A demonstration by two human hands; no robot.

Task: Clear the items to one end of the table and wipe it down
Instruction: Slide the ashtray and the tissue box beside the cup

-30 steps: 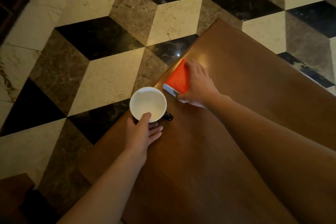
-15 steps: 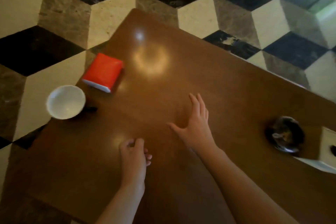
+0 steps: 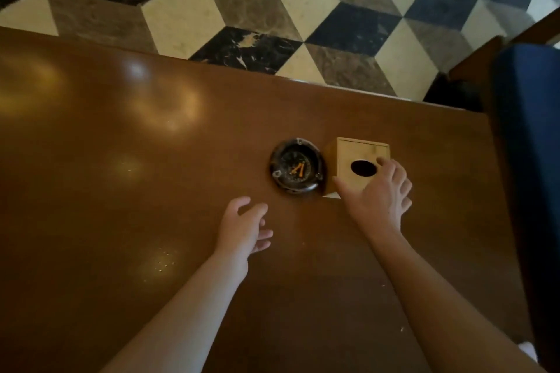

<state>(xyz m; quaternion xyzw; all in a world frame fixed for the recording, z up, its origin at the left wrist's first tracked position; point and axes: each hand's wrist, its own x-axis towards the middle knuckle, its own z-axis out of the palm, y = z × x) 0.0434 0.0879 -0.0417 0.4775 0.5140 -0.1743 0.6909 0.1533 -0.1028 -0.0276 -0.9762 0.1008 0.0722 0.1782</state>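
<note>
**Hands at ashtray and box**

Left hand [image 3: 244,228] hovers over brown wooden table [image 3: 121,191], fingers loosely curled, empty. Right hand [image 3: 378,197] spread over square light-wood tissue box [image 3: 354,151], contact unclear. Round black glass ashtray [image 3: 296,167] just left of box. Checkered marble floor [image 3: 272,3] beyond.

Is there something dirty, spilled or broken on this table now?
Small pale crumbs or specks dot the table, mostly left of the left hand. The ashtray holds orange butts. Nothing looks broken or tipped.
</note>
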